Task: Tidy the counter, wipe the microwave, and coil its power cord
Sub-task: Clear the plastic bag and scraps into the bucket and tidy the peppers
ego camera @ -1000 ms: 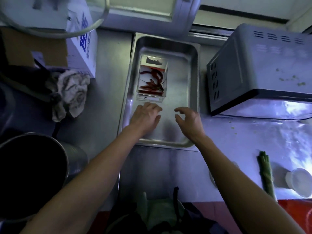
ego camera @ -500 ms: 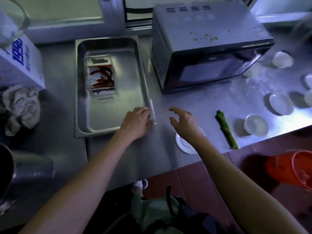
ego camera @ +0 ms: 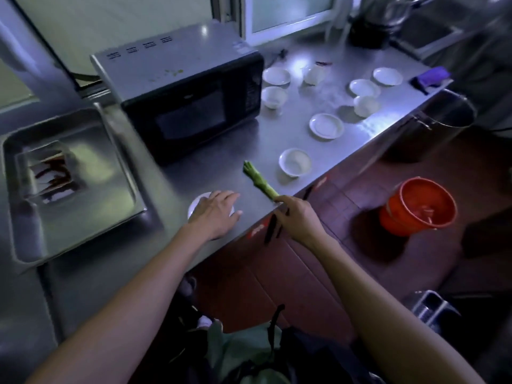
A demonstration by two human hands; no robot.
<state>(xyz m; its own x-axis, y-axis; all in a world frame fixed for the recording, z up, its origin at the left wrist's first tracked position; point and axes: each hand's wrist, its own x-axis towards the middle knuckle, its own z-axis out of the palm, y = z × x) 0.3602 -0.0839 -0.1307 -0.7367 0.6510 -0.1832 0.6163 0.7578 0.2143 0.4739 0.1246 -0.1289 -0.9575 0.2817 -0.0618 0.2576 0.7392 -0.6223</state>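
A grey microwave (ego camera: 182,95) with crumbs on its top stands at the back of the steel counter (ego camera: 249,139). Its dark cord (ego camera: 83,77) leaves behind its left side. My left hand (ego camera: 216,214) lies flat, fingers spread, on a small white saucer (ego camera: 197,204) near the counter's front edge. My right hand (ego camera: 296,217) grips the near end of a green vegetable stalk (ego camera: 257,180) at that edge. Several white bowls and saucers, one of them a bowl (ego camera: 295,162) beside the stalk, are scattered to the right of the microwave.
A steel tray (ego camera: 91,217) holding a clear box of red chillies (ego camera: 52,173) sits left of the microwave. A purple cloth (ego camera: 430,76) lies at the counter's far right. A big steel pot (ego camera: 440,117) and an orange bucket (ego camera: 418,206) stand on the floor.
The view has swung right, away from the tray. My left hand left the tray rim and came down on the saucer. My right hand moved right and closed on the stalk's end.
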